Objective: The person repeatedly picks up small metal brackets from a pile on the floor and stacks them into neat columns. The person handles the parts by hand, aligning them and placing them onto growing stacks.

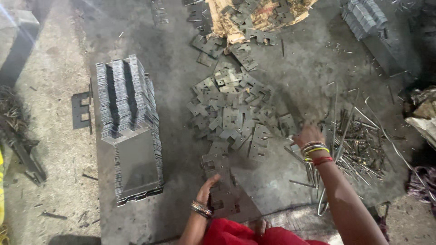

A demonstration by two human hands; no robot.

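- Head view: the left hand (210, 185) rests with its fingers together, laid flat along the near edge of a short stack of notched metal plates (222, 188) lying on the concrete floor (290, 72); the palm seems to steady the stack so that its edges stay lined up.
- The right hand (308, 134) reaches out over the right edge of the loose heap of notched plates (231, 113), just beside the scatter of thin metal rods (359, 145). It is blurred, so I cannot tell whether its fingers are apart or closed on a plate.
- The heap spreads within arm's reach straight ahead of the person, which keeps picking short.
- To the left, well apart from the hands, stand long tidy rows of stacked plates (129, 122), packed on edge against a flat sheet; a single plate (80, 110) lies beside them.
- More plates spill off a torn piece of cardboard (254, 16) at the top, and another neat bundle (363, 16) sits at the upper right.
- Red cloth (236, 233) shows at the bottom edge.
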